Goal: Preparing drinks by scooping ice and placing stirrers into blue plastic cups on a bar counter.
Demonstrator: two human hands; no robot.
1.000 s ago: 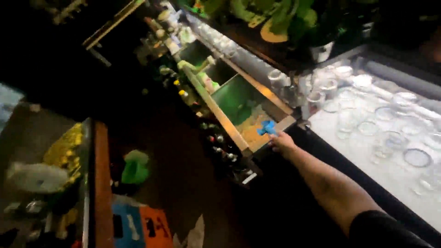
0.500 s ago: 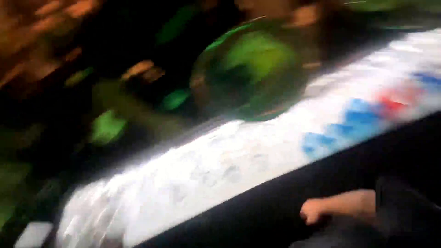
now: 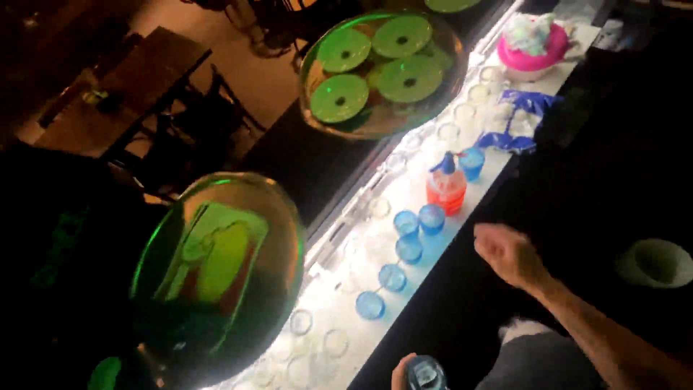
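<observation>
At the bottom edge of the view, the left hand (image 3: 404, 370) wraps its fingers around a small blue glass (image 3: 426, 373). The glass is round, tinted blue and see-through, seen from above so that its rim shows as a pale ring; only its top is in view. It sits just off the near edge of the lit white table (image 3: 339, 303), below the row of matching blue glasses (image 3: 408, 249) that runs up toward the orange spray bottle (image 3: 446, 189).

The right hand (image 3: 509, 253) is loosely curled with nothing in it, held over the dark area just right of the spray bottle, apart from the table's edge.

Clear glasses (image 3: 299, 322) stand on the table left of the blue row. Beyond the spray bottle lie a blue cloth (image 3: 521, 119) and a pink bowl (image 3: 533, 49). Two large glass bowls (image 3: 216, 274) stand left of the table, the far one holding green discs (image 3: 375, 65).
</observation>
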